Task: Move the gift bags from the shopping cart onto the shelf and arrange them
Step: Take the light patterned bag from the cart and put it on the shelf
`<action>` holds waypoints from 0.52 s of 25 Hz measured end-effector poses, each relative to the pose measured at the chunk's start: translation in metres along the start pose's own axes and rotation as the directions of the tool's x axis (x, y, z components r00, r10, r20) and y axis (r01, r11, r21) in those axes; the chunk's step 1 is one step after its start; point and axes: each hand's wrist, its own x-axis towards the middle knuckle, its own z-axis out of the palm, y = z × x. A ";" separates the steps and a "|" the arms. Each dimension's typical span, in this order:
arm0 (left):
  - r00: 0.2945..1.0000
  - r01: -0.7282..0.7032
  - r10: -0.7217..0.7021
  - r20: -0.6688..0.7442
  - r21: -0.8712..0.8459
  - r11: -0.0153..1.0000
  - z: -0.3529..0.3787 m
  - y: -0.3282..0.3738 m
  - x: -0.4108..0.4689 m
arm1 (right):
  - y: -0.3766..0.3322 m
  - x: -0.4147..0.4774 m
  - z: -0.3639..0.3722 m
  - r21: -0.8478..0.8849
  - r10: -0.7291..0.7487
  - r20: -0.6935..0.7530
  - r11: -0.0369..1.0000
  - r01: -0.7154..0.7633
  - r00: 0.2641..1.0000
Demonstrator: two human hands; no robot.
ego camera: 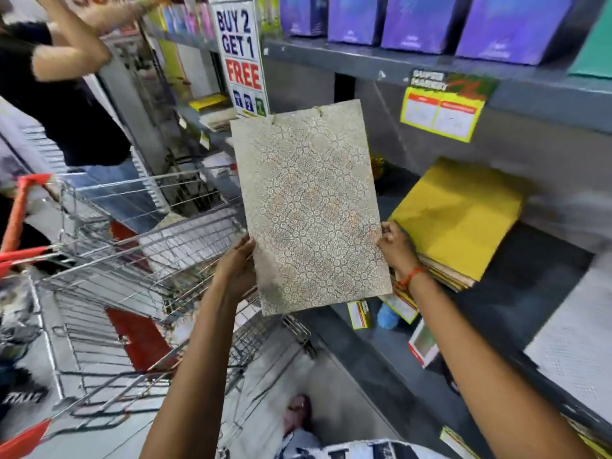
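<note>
We hold the flat silver bag [311,207] upright between cart [149,246] and shelf [516,293], left hand [236,268] gripping its left edge and right hand [395,245] pinching its right edge. It looks light, thin and floppy, so we judge both side edges the best hold. The yellow bags [460,213] lie stacked just beside it.

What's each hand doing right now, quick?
Left hand: closed on the left edge of the patterned gift bag.
Right hand: closed on the right edge of the same gift bag, held upright in front of the shelf.
</note>
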 end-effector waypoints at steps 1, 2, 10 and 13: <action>0.999 0.010 -0.010 0.040 0.009 1.000 0.008 0.000 0.001 | -0.002 -0.003 -0.013 0.013 -0.016 -0.054 1.000 0.017 0.998; 0.996 0.024 -0.026 0.087 0.027 0.999 0.019 0.000 0.002 | -0.002 -0.008 -0.027 0.023 -0.026 -0.123 0.999 0.029 0.992; 0.886 0.119 -0.260 0.384 0.352 0.928 0.154 -0.055 0.017 | 0.043 -0.072 -0.166 0.003 0.143 -0.531 0.986 -0.167 0.836; 0.817 0.167 -0.349 0.459 0.391 0.905 0.204 -0.091 0.014 | 0.073 -0.104 -0.208 0.002 0.211 -0.626 0.963 -0.269 0.751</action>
